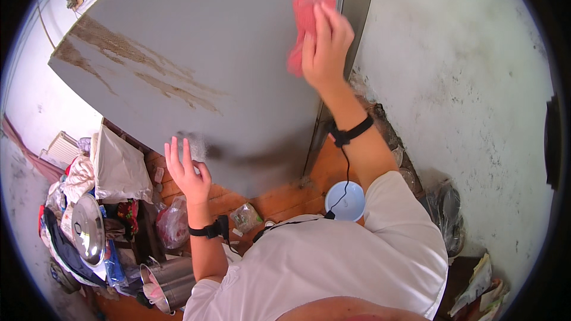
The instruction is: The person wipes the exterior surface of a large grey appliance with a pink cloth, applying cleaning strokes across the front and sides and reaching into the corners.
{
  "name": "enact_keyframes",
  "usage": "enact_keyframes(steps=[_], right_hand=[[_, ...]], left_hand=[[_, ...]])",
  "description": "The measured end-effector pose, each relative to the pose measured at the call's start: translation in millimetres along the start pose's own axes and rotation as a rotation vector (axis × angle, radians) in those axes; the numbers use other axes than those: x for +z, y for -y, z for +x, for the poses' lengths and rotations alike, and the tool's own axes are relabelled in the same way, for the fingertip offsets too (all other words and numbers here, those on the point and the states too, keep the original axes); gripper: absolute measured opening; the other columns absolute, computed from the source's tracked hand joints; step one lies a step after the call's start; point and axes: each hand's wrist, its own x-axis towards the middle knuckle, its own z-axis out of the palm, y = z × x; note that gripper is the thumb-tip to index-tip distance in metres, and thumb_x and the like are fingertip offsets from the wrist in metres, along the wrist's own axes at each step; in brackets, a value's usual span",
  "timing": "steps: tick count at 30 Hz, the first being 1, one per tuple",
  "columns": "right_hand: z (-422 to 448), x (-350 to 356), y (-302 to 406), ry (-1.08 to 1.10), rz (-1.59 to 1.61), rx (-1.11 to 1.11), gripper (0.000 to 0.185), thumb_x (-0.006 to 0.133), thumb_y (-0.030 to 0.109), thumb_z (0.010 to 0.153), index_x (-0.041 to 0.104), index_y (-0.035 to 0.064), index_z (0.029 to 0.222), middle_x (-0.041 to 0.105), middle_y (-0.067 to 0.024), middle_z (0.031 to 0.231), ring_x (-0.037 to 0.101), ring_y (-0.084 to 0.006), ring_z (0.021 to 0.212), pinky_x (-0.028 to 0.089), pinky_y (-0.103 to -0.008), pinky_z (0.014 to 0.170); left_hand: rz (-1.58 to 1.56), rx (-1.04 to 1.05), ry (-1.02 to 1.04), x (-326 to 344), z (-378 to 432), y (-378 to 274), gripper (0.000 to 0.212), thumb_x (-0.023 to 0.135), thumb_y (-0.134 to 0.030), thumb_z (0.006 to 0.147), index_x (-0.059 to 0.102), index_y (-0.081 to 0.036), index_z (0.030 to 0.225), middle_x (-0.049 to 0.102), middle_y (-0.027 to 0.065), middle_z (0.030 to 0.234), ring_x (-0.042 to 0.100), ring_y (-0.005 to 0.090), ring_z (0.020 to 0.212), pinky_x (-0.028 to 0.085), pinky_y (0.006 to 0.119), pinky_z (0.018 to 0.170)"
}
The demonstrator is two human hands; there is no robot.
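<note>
A pink-red cloth (306, 22) lies bunched under the fingers of my right hand (328, 47), pressed to the upper right of a large grey panel (250, 44) close to its edge. Brown stains (134, 60) streak the panel's left side, and a darker smear crosses its lower part. My left hand (187, 171) is raised before the panel's lower edge, fingers apart and holding nothing. Whether its fingertips touch the surface I cannot tell. Each wrist wears a black strap with a cable.
A light-blue basin (345, 200) stands on the wooden floor (276, 207) below my right arm. Left are a steel pot lid (88, 230), a steel pot (171, 281), plastic bags (174, 225) and piled cloth. A stained wall (450, 53) and plastic-wrapped items (448, 214) flank the right.
</note>
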Motion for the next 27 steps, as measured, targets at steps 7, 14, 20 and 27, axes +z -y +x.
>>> enact_keyframes(steps=[7, 14, 20, 27], right_hand=[[-27.2, -9.0, -9.1, 0.154, 0.003, -0.115, 0.064, 0.065, 0.001, 0.088, 0.064, 0.0100, 0.151, 0.056, -0.0095, 0.153, 0.049, -0.0380, 0.138, 0.040, -0.0505, 0.118], [123.9, -7.2, -38.3, -0.016, -0.002, -0.188, 0.060, 0.062, 0.004, 0.093, 0.061, 0.0074, 0.153, 0.055, -0.0101, 0.154, 0.049, -0.0372, 0.138, 0.037, -0.0507, 0.119], [19.4, -5.2, -32.8, 0.013, 0.046, -0.115, 0.060, 0.062, 0.002, 0.092, 0.060, 0.0022, 0.152, 0.055, -0.0145, 0.152, 0.052, -0.0398, 0.133, 0.036, -0.0518, 0.119], [131.4, 2.5, -30.4, -0.060, -0.024, -0.053, 0.059, 0.060, 0.001, 0.095, 0.056, -0.0004, 0.154, 0.053, -0.0173, 0.153, 0.046, -0.0391, 0.138, 0.035, -0.0515, 0.119]], left_hand=[[0.099, 0.502, 0.182, -10.9, 25.0, 51.6, 0.063, 0.063, -0.008, 0.081, 0.068, -0.002, 0.144, 0.058, 0.0163, 0.158, 0.053, 0.0414, 0.147, 0.044, 0.059, 0.123], [0.193, 0.747, 0.338, -7.8, 54.7, 69.8, 0.062, 0.060, -0.022, 0.089, 0.067, -0.009, 0.150, 0.053, 0.0060, 0.167, 0.047, 0.0303, 0.153, 0.037, 0.054, 0.129], [0.281, 0.743, 0.208, 31.8, 36.0, 82.6, 0.062, 0.058, -0.030, 0.092, 0.068, -0.016, 0.151, 0.052, 0.0000, 0.168, 0.047, 0.0238, 0.154, 0.033, 0.050, 0.129], [0.337, 0.786, 0.186, 40.4, 29.5, 95.8, 0.059, 0.058, -0.038, 0.095, 0.069, -0.017, 0.149, 0.054, 0.0001, 0.166, 0.051, 0.0239, 0.149, 0.031, 0.052, 0.128]])
